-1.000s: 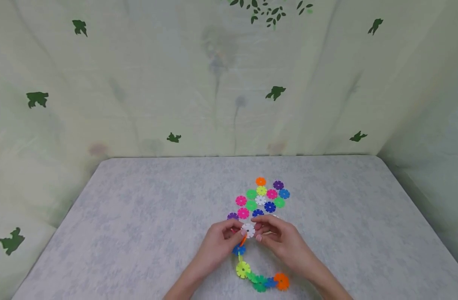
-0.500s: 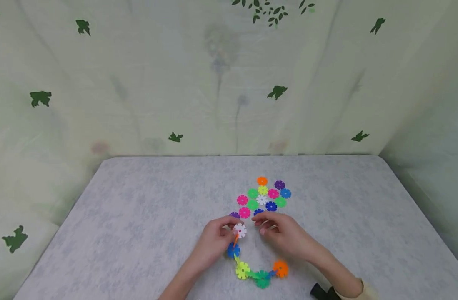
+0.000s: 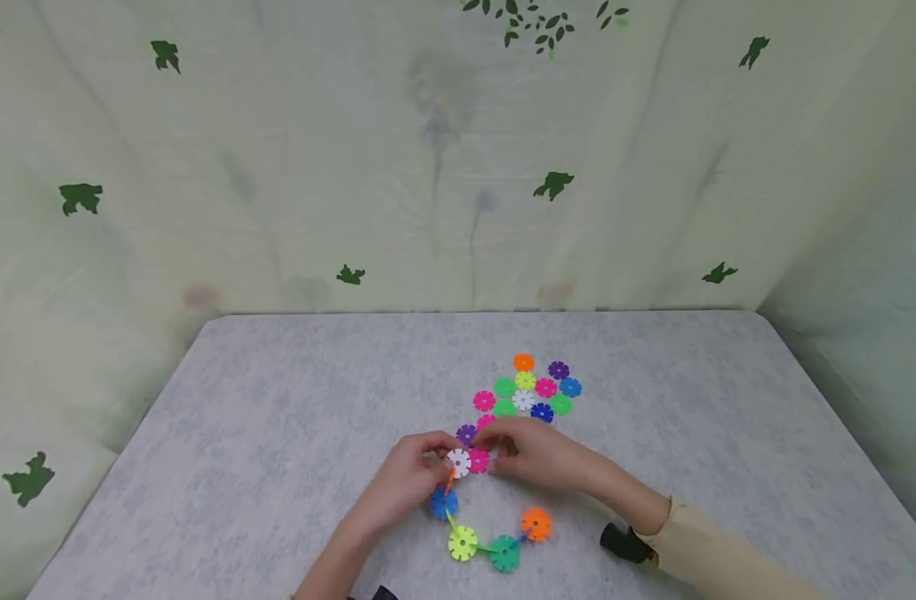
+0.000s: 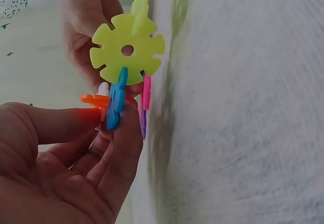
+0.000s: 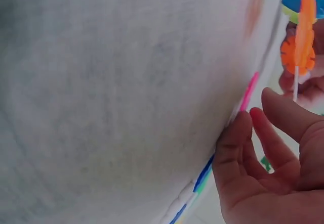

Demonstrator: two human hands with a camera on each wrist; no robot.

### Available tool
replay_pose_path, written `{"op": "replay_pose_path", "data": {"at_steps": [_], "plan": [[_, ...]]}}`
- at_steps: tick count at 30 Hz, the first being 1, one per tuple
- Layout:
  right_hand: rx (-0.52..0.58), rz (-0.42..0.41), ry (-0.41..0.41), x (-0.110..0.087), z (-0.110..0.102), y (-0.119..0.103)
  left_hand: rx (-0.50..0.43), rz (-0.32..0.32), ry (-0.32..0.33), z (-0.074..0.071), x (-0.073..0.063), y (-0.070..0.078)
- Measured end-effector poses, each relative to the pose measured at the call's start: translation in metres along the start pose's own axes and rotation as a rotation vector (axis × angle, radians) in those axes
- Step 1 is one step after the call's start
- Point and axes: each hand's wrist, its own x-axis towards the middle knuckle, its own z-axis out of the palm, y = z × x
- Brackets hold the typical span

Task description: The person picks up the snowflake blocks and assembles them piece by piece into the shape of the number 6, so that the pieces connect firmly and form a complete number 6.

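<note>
A chain of notched plastic snowflake discs [image 3: 463, 543] hangs in a curve from my left hand [image 3: 403, 479]. Thumb and fingers pinch its upper end, where a white disc [image 3: 461, 460] joins an edge-on orange disc [image 4: 96, 100]. Blue, yellow and green discs follow, ending in an orange disc [image 3: 536, 524]. Just right of the white disc shows a loose pink disc [image 3: 479, 462], low at the table in the right wrist view. My right hand [image 3: 536, 452] reaches over it, fingertips right at its edge, thumb apart from the forefinger. A purple disc [image 3: 467, 434] lies just beyond.
Loose discs in several colours lie flat beyond my hands, such as a white disc [image 3: 523, 400] and an orange disc [image 3: 523, 362]. The grey table [image 3: 315, 383] ends at a pale curtain [image 3: 277, 167] with leaf and bird shapes.
My left hand has drawn the chain to the left, and its hanging end swung left too. My right hand first stayed apart, then moved left to the pink disc, which was mostly hidden before.
</note>
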Motion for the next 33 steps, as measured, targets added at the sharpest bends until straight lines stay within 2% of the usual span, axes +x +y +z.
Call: {"op": "replay_pose_path", "data": {"at_steps": [10, 15, 20, 27, 33], "plan": [[-0.070, 0.080, -0.024, 0.006, 0.003, -0.006, -0.049, -0.013, -0.034, -0.003, 0.003, -0.001], [-0.072, 0.088, 0.006, 0.000, 0.000, -0.010, -0.045, 0.021, -0.033, -0.002, 0.003, 0.000], [-0.033, 0.108, 0.074, -0.011, -0.002, -0.010, -0.043, 0.057, -0.048, 0.001, 0.001, 0.003], [0.108, 0.089, 0.224, -0.032, 0.000, -0.013, -0.050, 0.095, -0.076, 0.005, 0.001, 0.006], [0.235, 0.188, 0.362, -0.045, 0.004, -0.025, -0.095, 0.151, -0.118, 0.009, -0.001, 0.006]]}}
